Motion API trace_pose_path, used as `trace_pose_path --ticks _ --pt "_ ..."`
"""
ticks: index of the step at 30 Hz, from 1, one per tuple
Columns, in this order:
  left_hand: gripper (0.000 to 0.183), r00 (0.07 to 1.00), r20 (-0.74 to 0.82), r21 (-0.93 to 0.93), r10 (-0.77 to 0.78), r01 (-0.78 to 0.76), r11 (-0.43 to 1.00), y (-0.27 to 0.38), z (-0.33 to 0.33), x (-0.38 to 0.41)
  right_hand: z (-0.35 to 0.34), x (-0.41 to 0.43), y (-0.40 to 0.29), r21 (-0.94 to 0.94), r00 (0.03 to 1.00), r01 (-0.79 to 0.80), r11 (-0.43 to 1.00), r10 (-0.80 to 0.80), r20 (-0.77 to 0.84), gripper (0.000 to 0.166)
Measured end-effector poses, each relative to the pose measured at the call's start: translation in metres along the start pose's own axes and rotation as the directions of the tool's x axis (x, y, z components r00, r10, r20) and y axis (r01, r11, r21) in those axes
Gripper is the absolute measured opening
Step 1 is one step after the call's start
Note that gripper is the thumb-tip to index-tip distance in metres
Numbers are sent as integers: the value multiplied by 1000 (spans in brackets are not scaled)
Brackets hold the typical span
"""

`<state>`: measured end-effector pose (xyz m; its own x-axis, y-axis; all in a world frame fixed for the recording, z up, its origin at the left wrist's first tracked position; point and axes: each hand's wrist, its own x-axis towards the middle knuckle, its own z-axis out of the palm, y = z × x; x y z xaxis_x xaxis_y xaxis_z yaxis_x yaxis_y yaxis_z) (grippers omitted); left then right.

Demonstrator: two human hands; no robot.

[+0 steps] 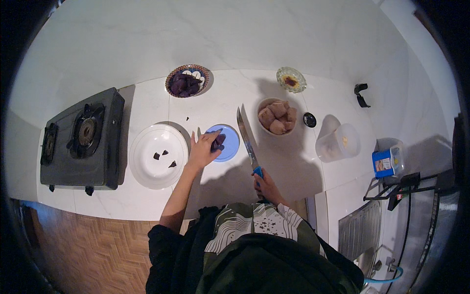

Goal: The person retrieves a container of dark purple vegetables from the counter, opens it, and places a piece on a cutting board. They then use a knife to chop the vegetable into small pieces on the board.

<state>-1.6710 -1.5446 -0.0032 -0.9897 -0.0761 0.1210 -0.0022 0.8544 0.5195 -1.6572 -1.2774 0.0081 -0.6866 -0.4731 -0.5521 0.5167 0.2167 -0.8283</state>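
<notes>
My left hand (203, 150) rests over a blue round plastic lid (230, 144), its fingers holding a dark purple vegetable piece (219, 141) on it. The fingers hide part of the piece. To the right, my right hand (267, 186) grips the blue handle of a large kitchen knife (246, 140). The blade points away from me and is apart from the purple piece. Left of my left hand lies a white plate (141, 165) with 3 small dark scraps on it. Beyond the knife, a round bowl (261, 126) holds several brownish-pink food chunks (278, 117).
A black two-burner gas stove (99, 161) stands at the left. Along the back are a patterned bowl (205, 75) of purple pieces and a glass dish (282, 82) with brown residue. Rightward are a black lid (310, 119), a translucent tub (332, 147) and a steel sink (360, 231).
</notes>
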Motion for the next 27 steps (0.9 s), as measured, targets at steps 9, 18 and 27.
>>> trace_pose_path --ticks 9,18,27 --pt "46 994 112 81 13 -22 996 2 -2 26 0 -1 2 49 998 25 998 -22 -56 17" --pt "45 990 -21 7 -138 138 990 17 7 24 -7 2 18 -241 996 46 969 -63 -65 24" --pt "32 991 -131 -98 -36 23 995 3 15 9 -4 2 28 -752 967 87 654 -238 -95 33"
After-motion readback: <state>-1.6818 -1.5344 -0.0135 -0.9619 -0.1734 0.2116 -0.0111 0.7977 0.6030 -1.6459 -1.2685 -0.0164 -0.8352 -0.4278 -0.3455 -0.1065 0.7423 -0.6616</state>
